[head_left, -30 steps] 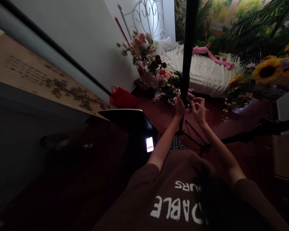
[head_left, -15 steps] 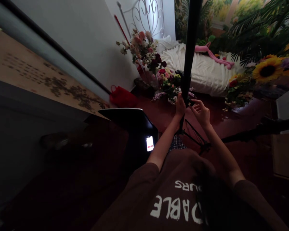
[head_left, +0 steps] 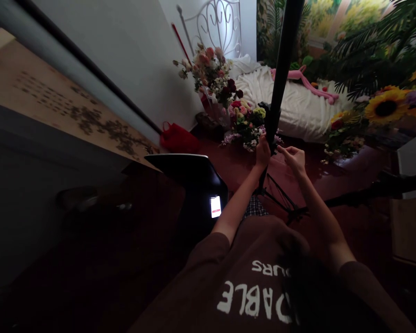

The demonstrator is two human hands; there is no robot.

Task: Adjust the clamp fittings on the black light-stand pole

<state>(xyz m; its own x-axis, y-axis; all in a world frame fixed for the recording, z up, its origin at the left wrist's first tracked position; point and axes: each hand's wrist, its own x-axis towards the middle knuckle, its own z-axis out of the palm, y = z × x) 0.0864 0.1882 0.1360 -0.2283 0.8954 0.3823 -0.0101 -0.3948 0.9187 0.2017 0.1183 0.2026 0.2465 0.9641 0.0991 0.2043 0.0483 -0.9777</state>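
Note:
A black light stand (head_left: 281,69) rises in front of me, its pole tilted slightly and its thin legs spread over the floor. My left hand (head_left: 263,151) is wrapped round the pole just below its thicker upper tube. On the other side, my right hand (head_left: 294,158) has thumb and fingertips pinched at a small dark knob (head_left: 274,148) on the pole's collar. The knob is mostly covered by the fingertips.
Artificial flowers (head_left: 244,115) stand behind the pole, before a bed with a white cover (head_left: 298,108). A dark chair-like object (head_left: 190,171) holds a lit phone (head_left: 215,206) to my left. Another black stand (head_left: 374,190) crosses at right.
The upper pole leans a little further right in view. My right hand's fingers have drawn closer together at the knob, while my left hand keeps its hold on the pole.

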